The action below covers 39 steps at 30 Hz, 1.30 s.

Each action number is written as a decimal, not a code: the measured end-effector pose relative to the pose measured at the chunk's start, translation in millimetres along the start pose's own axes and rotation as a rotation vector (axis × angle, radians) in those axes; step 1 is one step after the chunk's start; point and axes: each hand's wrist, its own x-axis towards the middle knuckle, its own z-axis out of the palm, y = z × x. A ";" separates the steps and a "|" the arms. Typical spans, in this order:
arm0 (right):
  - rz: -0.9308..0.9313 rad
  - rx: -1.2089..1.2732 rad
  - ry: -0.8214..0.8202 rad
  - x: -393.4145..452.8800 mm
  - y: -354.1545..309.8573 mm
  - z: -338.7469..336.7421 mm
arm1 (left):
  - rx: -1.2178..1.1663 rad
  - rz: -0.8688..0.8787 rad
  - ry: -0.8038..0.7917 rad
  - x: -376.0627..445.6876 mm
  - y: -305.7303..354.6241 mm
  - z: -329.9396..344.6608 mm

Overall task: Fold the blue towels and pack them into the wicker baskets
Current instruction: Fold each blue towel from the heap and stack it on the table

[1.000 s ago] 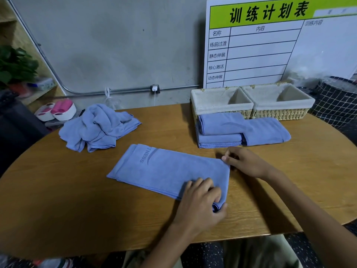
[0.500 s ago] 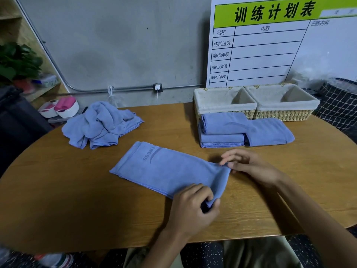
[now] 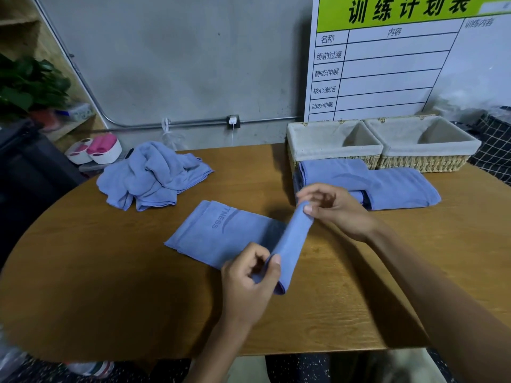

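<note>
A blue towel (image 3: 221, 230), folded into a long strip, lies in the middle of the wooden table (image 3: 110, 272). Its right end is lifted off the table. My left hand (image 3: 249, 277) pinches the near corner of that end, and my right hand (image 3: 334, 208) pinches the far corner. Folded blue towels (image 3: 387, 186) lie stacked in front of two cloth-lined wicker baskets (image 3: 331, 158), (image 3: 425, 161) at the back right; no towels show inside the baskets. A heap of unfolded blue towels (image 3: 152, 178) sits at the back left.
A white board with a green header (image 3: 401, 64) leans on the wall behind the baskets. Pink and white containers (image 3: 96, 150) and a plant (image 3: 27, 87) stand off the table's left. A checked bin (image 3: 495, 145) is at the far right.
Both hands went from resting on the towel's right end to pinching its corners and lifting that end up and toward the left.
</note>
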 end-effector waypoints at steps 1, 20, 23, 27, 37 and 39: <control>-0.011 -0.008 -0.008 7.8 -2.3 6.5 | 0.002 -0.008 0.028 2.9 -0.6 -4.5; -0.113 -0.103 0.238 44.0 30.9 60.7 | -0.069 -0.160 0.113 8.6 -26.1 -31.7; -0.147 -0.127 0.258 46.9 26.1 63.3 | -0.119 -0.163 0.066 7.5 -23.7 -30.9; -0.173 -0.151 0.264 49.8 22.4 68.4 | -0.118 -0.161 0.060 6.5 -22.7 -28.5; -0.131 -0.228 0.240 54.1 32.4 67.2 | 0.121 -0.199 0.084 5.5 -31.3 -28.7; -0.113 -0.289 0.213 60.0 35.5 68.6 | 0.197 -0.200 0.072 4.4 -30.1 -28.3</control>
